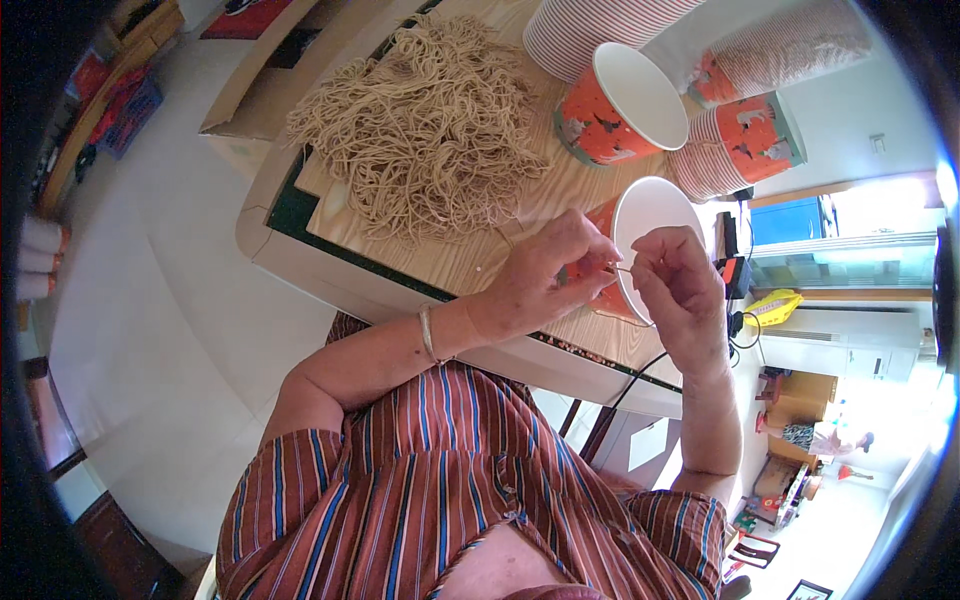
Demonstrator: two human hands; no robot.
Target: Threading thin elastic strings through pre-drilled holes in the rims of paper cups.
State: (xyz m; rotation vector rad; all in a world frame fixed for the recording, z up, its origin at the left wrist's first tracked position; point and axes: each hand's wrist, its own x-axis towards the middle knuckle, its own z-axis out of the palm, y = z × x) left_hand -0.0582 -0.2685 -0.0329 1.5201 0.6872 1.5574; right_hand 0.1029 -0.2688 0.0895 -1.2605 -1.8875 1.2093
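Note:
My left hand [550, 272], with a bangle on the wrist, pinches a short piece of thin cord [624, 269]. My right hand [684, 298] has its fingers curled, with thumb and forefinger closed on the cord's other end. Both hands are in front of an orange paper bucket [655, 212] with a white inside, which they partly hide. A large tangled heap of beige cords [430, 130] lies on the wooden board, left of the hands. Behind the hands, a second orange printed bucket [625, 105] stands tilted in view.
Stacked paper buckets [600, 30] stand at the back, with more nested ones [735, 145] at the right and a plastic-wrapped stack [780, 55] beyond. A black cable [640, 375] hangs over the table edge. An open cardboard box [262, 85] is at the far left. Another person [828, 438] is far off right.

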